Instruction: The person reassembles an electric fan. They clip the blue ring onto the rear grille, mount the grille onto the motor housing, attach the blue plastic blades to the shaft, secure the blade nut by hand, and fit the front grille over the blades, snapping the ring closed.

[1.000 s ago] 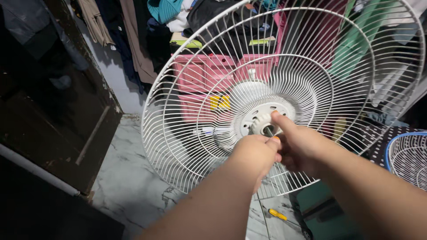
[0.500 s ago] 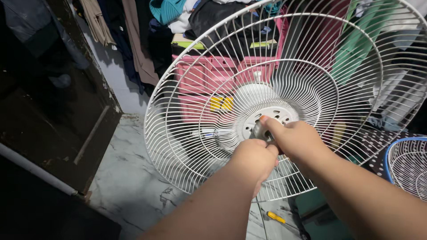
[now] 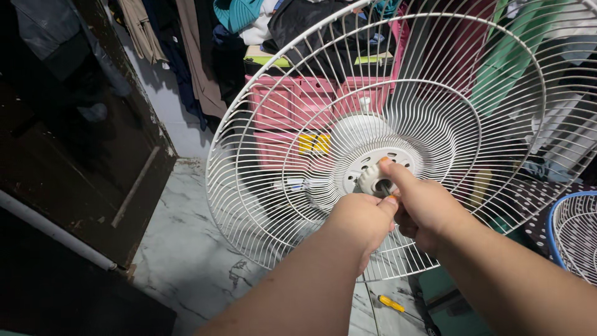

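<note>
A white wire fan guard (image 3: 273, 155) stands upright in front of me, mounted on a white fan motor housing (image 3: 364, 134). At its centre sits a white ribbed plastic nut (image 3: 371, 176) around the dark motor shaft (image 3: 384, 185). My right hand (image 3: 423, 208) grips that nut, forefinger laid over its top. My left hand (image 3: 360, 221) is curled shut just below it, thumb tip against the shaft area; whether it holds anything is hidden.
A yellow-handled screwdriver (image 3: 392, 303) lies on the marble floor (image 3: 186, 249). A second, blue-rimmed fan guard (image 3: 575, 233) rests at the right. Pink plastic drawers (image 3: 280, 118) and hanging clothes (image 3: 193, 56) stand behind. A dark wooden door (image 3: 81, 155) is at the left.
My right hand has rolled back on the nut: half a second ago its fingers covered the hub, now the forefinger lies on top and the nut shows again. The view shifted slightly.
</note>
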